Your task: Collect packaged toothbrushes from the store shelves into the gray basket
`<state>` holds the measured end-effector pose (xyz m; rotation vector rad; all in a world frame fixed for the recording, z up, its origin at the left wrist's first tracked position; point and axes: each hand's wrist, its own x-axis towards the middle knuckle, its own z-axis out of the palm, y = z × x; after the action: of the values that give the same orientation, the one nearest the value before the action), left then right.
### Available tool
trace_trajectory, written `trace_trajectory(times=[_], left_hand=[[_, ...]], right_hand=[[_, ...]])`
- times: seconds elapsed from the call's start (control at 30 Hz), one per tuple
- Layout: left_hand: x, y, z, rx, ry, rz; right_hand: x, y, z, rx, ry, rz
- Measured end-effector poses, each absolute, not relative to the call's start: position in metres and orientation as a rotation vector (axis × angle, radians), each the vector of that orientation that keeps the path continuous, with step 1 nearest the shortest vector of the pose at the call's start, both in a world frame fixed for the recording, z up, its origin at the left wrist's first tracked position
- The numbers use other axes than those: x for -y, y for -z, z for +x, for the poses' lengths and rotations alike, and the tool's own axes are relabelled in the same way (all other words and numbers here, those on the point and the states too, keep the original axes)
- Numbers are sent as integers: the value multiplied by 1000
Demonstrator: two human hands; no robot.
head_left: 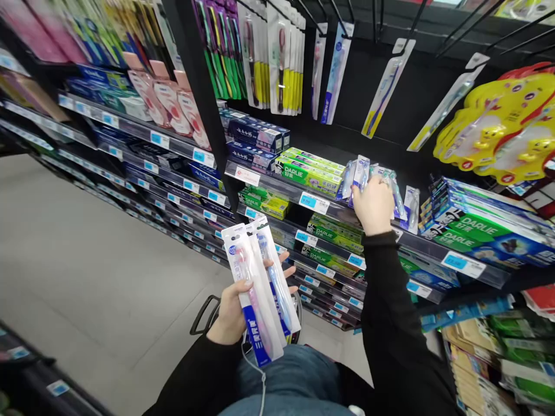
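- The black rack [191, 63] is the biggest thing, with long, straight shelves and thin rods up top.
- The gray floor [108, 242] is flat and looks smooth, with thin lines across it.
- Bright yellow packs [511, 121] with wavy, rounded edges hang in a bunch at the right.
- Green and blue boxes [481, 231] are piled up on the shelf below them. They are long, with square corners.
- Lime green boxes [310, 173] sit in a row on the same shelf, just left of the small packs.
- The pink brush pack [255, 294] is long and thin, white with a dark blue end and see-through over the brush. It is in front of the body, in the left hand [232, 312].
- The blue brush pack [277, 277] is the same shape and is partly behind the pink one, in that hand too.
- Small brush packs [361, 172] stand and lean on the shelf, shiny and clear.
- The left hand is clamped on its packs, thumb on the front, other fingers spread out behind.
- The right hand [375, 202] reaches forward with bent fingers, touching the small packs. I cannot tell if it grips one.
- The two hands are well apart.
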<state>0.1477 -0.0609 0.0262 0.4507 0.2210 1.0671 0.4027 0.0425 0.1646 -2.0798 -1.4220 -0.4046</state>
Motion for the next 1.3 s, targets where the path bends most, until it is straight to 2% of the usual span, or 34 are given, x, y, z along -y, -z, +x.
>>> trace_trajectory(times=[0.17, 0.47, 0.63, 0.8, 0.93, 1.07, 1.13, 1.3], left_hand=[[62, -23, 143, -241, -1070, 416], [67, -29, 136, -315, -1103, 427], [65, -27, 135, -296, -1108, 412], [62, -25, 135, -260, -1135, 415], [61, -27, 139, -219, -1159, 417], [60, -23, 141, -213, -1155, 364], [57, -18, 139, -257, -1120, 345], [49, -12, 133, -314, -1083, 359]], right_hand=[[-91, -170, 404, 1354, 289, -2366], [-114, -177, 411, 1263, 71, -2387], [-106, -179, 408, 1130, 262, -2171], [-77, -189, 421, 1107, 163, -1721], [-15, -157, 385, 1367, -161, -1409], [44, -91, 316, 1691, -341, -1402], [59, -64, 294, 1741, -327, -1445], [66, -51, 290, 1796, -395, -1383]])
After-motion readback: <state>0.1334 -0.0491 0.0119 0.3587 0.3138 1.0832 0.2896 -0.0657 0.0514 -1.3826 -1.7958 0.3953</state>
